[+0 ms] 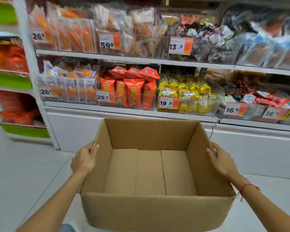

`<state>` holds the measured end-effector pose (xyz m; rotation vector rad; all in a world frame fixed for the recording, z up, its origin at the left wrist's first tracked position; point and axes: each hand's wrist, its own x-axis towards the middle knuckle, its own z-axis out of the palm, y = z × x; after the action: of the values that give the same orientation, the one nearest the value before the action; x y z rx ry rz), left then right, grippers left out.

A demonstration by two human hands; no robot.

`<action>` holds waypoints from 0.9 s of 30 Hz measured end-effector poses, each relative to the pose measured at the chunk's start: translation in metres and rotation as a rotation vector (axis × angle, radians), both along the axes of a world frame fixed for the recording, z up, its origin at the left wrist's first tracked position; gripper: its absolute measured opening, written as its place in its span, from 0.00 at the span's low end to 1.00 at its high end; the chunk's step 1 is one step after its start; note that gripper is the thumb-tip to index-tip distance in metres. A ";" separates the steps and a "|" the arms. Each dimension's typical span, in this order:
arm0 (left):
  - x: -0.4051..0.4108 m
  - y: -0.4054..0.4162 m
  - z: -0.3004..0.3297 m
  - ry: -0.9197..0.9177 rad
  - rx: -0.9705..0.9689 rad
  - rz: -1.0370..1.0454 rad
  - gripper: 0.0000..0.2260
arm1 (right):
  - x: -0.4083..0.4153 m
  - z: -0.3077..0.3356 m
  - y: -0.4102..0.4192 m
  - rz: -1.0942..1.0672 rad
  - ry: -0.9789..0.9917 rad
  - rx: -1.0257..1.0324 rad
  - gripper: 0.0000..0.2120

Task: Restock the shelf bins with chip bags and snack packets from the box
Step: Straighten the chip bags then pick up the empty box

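An open brown cardboard box (149,210) fills the lower middle of the view, and only its bare bottom shows inside. My left hand (84,160) grips the box's left wall at the rim, fingers hooked over the edge. My right hand (220,162) grips the right wall the same way. Ahead, on the lower shelf, a clear bin holds red chip bags (132,91). Next to it on the right a clear bin holds yellow snack packets (189,94).
White shelves (141,60) carry more clear bins of snacks with orange price tags (168,103). A white cabinet base (74,131) stands under the lower shelf. Left is another rack with green trim (23,131). Pale floor tiles (23,173) lie around the box.
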<state>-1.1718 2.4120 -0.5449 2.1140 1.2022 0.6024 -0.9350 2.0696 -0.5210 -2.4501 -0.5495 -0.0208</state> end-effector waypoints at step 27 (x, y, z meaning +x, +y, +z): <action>-0.147 0.056 0.276 0.037 -0.121 0.375 0.18 | -0.047 0.281 0.170 0.277 0.147 -0.189 0.21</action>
<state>-1.3184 2.4681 -0.2686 1.8179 1.6311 0.6360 -0.9816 2.2399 -0.2396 -2.5074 -0.8519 0.3357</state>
